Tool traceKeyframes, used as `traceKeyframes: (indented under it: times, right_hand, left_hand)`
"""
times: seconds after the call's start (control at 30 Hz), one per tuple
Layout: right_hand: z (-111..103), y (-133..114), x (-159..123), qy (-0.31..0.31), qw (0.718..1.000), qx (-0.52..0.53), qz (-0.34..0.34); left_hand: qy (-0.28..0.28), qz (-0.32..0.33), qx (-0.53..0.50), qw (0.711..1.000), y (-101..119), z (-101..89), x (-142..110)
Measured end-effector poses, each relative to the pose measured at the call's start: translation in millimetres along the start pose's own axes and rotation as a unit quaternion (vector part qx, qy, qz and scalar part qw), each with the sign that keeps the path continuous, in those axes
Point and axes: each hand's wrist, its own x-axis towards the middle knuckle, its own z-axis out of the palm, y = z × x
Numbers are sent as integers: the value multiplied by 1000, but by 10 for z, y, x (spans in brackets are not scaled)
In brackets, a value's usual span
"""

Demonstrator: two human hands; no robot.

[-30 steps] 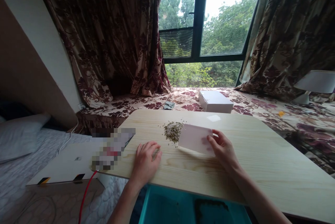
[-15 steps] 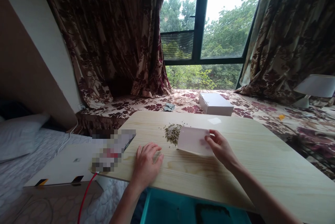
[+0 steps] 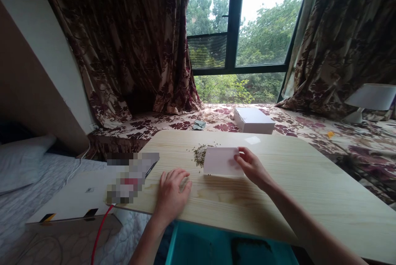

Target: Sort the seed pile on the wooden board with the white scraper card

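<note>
My right hand (image 3: 252, 168) pinches the right edge of a white card (image 3: 220, 161), which stands tilted on the light wooden tabletop (image 3: 278, 190). The card's left edge meets a small heap of greenish-brown grains (image 3: 199, 154) and covers part of it. My left hand (image 3: 171, 192) lies flat on the tabletop near its front edge, fingers spread, holding nothing, a hand's width left of the card.
A white box (image 3: 253, 120) sits on the floral-covered ledge behind the table. A teal bin (image 3: 198, 248) is below the table's front edge. A white board (image 3: 74, 199) and a red cable (image 3: 99, 234) lie at left on the bed. A lamp (image 3: 369, 100) stands at right.
My right hand has slid the card leftward into the heap, which now looks smaller and more covered. My left hand has stayed in place.
</note>
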Motion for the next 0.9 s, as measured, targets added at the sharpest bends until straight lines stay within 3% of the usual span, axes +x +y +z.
traceKeyframes:
  times: [0.37,0.6,0.9]
  right_hand:
    - [-49,49,163,-44,998,32,41]
    - [-75,-45,297,-93,993,-10,70]
    - [-318,-161,-21,-210,970,-35,119]
  left_hand:
    - [-6,-5,-1,1000,-28,17,-11]
    - [-7,-6,4,1000,-55,22,-9]
    - [-7,2,11,1000,-90,42,-15]
